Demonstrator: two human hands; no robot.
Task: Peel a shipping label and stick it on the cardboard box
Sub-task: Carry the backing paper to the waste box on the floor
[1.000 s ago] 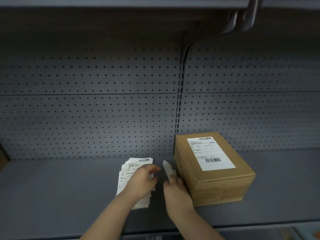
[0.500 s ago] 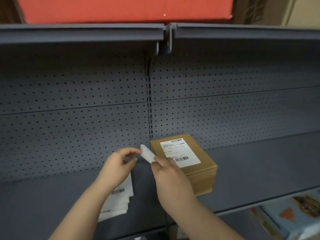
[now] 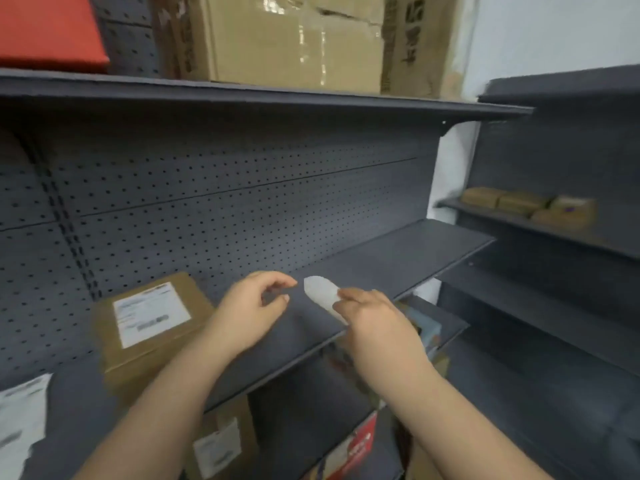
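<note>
A brown cardboard box [image 3: 162,348] sits on the dark shelf [image 3: 381,268] at the left, with a white shipping label [image 3: 150,313] stuck flat on its top. A stack of label sheets [image 3: 20,424] lies at the far left edge. My right hand [image 3: 374,320] pinches a curled white strip of paper [image 3: 322,292], held above the shelf to the right of the box. My left hand [image 3: 252,310] hovers just left of the strip with fingers apart and nothing in it.
Large cardboard cartons [image 3: 294,39] and a red box [image 3: 48,29] stand on the upper shelf. Small brown boxes [image 3: 530,206] rest on a side rack at the right. Below the shelf are a labelled box [image 3: 221,441] and colourful packages [image 3: 353,445].
The view has swung up and to the right, so the box now sits at the left. Both hands moved right of the box with the white strip; my left hand let go of it.
</note>
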